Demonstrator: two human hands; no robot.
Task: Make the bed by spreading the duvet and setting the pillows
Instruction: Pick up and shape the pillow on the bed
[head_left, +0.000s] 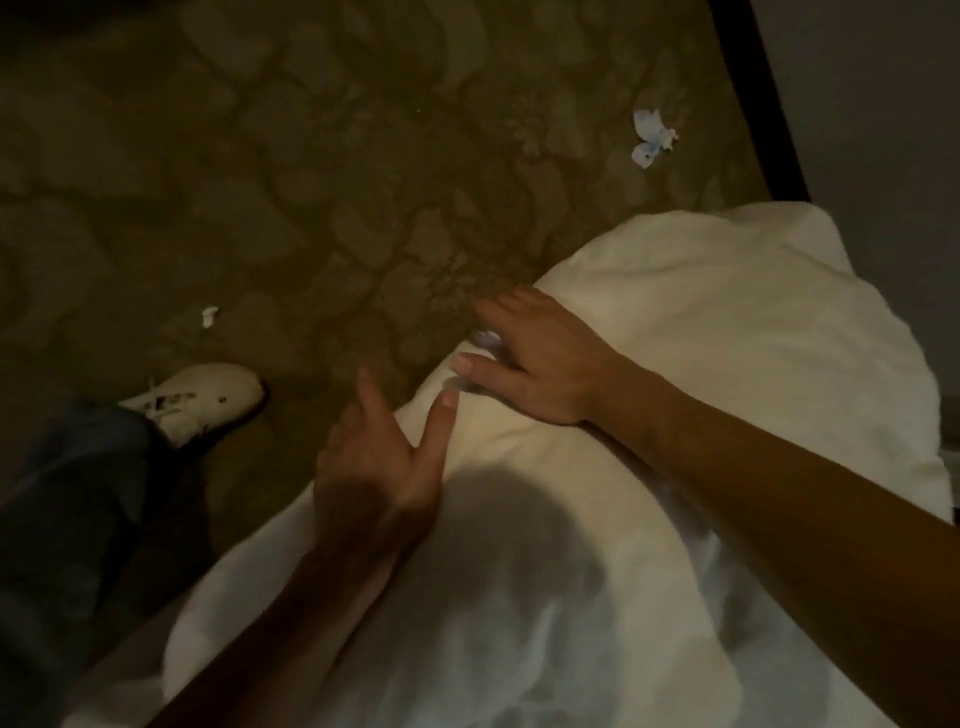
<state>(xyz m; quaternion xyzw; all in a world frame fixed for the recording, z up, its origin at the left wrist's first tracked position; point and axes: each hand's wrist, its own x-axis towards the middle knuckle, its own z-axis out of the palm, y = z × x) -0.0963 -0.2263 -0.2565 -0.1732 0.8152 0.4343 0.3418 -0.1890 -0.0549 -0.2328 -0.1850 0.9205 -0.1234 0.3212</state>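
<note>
A white duvet (701, 332) fills the lower right of the head view, its rumpled edge hanging over the side toward the carpet. My right hand (540, 358) lies flat on top of the duvet's edge, fingers spread and pressing down. My left hand (384, 447) is at the duvet's side edge just below it, fingers straight, thumb touching the fabric and the other fingers reaching past the edge over the carpet. No pillow is in view.
Brown patterned carpet (311, 182) covers the floor at left and top. A crumpled white-blue scrap (649, 137) and a small white scrap (209, 315) lie on it. My white shoe (208, 397) and jeans leg (67, 493) stand at left. A dark skirting strip (758, 98) and wall run at top right.
</note>
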